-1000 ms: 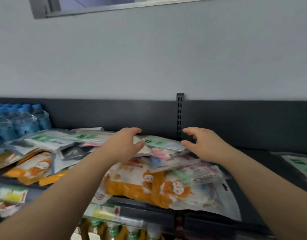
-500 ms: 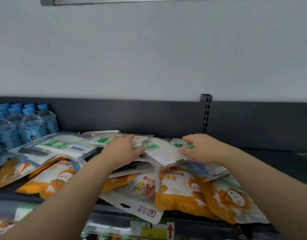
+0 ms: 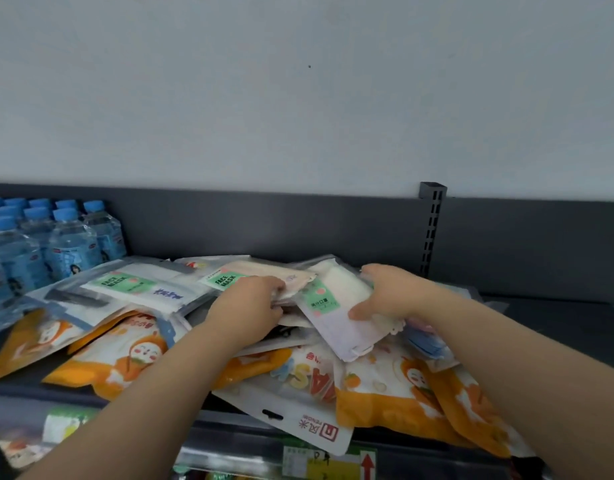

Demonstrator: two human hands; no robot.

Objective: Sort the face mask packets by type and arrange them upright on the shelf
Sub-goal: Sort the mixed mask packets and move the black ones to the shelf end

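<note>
White-and-green face mask packet (image 3: 336, 306) sits in my right hand (image 3: 388, 292): thumb pressed on its front face, the other fingers (image 3: 378, 271) curled over its far edge, so the fingers are clamped on it. It is tilted and lies on top of the heap of packets (image 3: 298, 382) on the shelf (image 3: 558, 313). My left hand (image 3: 250, 310) lies just left of it, palm down, fingers (image 3: 274, 284) bent together onto a pink-toned packet (image 3: 264, 271) with a green FACE MASK label; whether they pinch it I cannot tell. Orange cartoon packets (image 3: 395, 400) lie flat at the front edge. Water bottles (image 3: 66, 240) stand far left. Compared with half a second ago, the right hand has closed around the white packet and raised its near end; the left hand has stayed on the pile.
</note>
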